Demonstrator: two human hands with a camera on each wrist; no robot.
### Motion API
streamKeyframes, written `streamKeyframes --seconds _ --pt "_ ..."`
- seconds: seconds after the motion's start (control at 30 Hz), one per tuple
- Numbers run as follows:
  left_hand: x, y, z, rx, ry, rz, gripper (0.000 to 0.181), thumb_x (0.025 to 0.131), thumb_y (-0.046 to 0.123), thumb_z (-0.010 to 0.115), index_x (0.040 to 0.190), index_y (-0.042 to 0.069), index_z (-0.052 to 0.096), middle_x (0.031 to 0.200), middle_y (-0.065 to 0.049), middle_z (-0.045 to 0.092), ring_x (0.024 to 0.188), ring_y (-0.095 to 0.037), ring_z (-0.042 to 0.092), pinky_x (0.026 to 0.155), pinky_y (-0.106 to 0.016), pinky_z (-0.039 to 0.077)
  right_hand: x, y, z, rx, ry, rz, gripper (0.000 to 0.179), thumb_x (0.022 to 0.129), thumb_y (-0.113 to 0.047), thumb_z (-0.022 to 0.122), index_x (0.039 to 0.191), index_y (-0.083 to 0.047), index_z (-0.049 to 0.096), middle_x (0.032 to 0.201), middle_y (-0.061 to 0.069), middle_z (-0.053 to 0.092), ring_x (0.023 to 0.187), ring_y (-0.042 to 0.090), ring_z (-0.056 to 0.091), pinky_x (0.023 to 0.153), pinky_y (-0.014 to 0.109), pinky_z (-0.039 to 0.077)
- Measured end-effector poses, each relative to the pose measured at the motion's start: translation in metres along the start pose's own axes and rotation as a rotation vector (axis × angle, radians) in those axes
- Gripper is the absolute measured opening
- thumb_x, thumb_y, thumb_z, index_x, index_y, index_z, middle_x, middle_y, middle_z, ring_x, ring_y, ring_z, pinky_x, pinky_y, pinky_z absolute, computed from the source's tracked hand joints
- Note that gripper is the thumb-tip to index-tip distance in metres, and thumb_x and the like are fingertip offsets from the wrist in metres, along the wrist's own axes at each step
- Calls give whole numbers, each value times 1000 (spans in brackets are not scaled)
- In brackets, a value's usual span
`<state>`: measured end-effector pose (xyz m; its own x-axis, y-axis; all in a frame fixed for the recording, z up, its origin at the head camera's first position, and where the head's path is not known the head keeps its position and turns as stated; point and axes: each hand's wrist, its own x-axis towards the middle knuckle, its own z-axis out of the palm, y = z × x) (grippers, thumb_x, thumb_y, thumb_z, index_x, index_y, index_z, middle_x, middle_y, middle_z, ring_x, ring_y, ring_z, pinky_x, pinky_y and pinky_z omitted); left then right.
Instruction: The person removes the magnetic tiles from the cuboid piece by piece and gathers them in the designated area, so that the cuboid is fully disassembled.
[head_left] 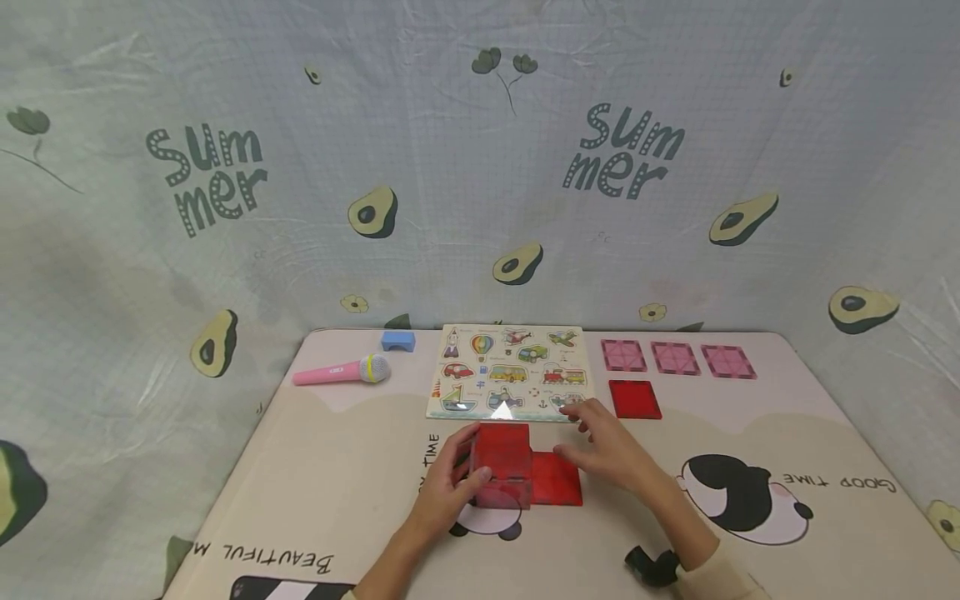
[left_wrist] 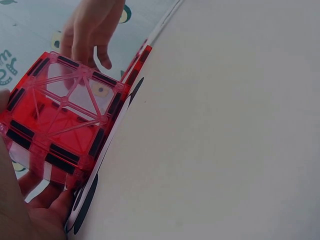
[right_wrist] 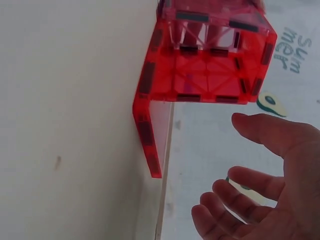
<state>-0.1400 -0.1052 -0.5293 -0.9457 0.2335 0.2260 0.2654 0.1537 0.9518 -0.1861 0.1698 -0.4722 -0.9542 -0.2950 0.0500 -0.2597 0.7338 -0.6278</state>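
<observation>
A box of translucent red and pink magnetic tiles (head_left: 504, 457) stands on the table, with a flat red tile (head_left: 557, 479) against its right side. My left hand (head_left: 442, 487) holds the box from its left, thumb at the front and fingers around the far side. In the left wrist view, a pink tile with dark magnet strips (left_wrist: 64, 101) forms the near face. My right hand (head_left: 611, 450) hovers just right of the box and flat tile, fingers spread and loosely bent. The right wrist view shows that hand (right_wrist: 270, 190) apart from the tiles, holding nothing.
A single red tile (head_left: 635, 400) lies behind my right hand, below three pink tiles (head_left: 676, 358) in a row. Behind the box lies a vehicle picture board (head_left: 498, 360). A pink toy microphone (head_left: 330, 373) and blue block (head_left: 398, 341) are at the back left.
</observation>
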Motion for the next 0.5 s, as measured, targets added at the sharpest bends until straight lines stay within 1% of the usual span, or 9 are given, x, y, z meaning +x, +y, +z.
streamKeyframes --seconds 0.1,0.23,0.3,0.37,0.5 --pt "0 0 0 2 0 3 62 96 21 61 153 20 36 151 -8 47 135 -34 50 105 -30 52 -1 0 3 -25 -8 -3 64 79 -28 83 135 -12 57 128 5 58 106 19 55 79 28 59" --pt "0 0 0 -1 1 -10 63 96 22 62 153 20 36 151 -5 47 136 -31 50 106 -32 52 -2 0 6 -63 -19 -11 66 77 -30 83 135 -13 57 128 4 57 107 17 55 77 23 57" --pt "-1 1 0 0 2 -14 63 96 23 62 153 19 36 151 -5 47 136 -31 50 106 -32 52 -3 1 6 -77 -29 -17 68 76 -30 84 136 -12 57 128 5 57 107 17 55 77 24 57" --pt "-1 1 0 3 1 -13 64 96 23 62 153 19 36 151 -5 47 136 -30 51 105 -34 52 -3 2 8 -83 -44 -16 70 75 -30 85 136 -12 57 130 5 57 109 18 55 79 26 58" --pt "-1 2 0 -5 3 -19 63 95 23 63 153 22 37 151 -4 48 135 -29 51 105 -34 53 -3 3 9 -83 -76 -22 73 73 -33 85 137 -13 56 133 6 56 112 19 54 86 33 58"
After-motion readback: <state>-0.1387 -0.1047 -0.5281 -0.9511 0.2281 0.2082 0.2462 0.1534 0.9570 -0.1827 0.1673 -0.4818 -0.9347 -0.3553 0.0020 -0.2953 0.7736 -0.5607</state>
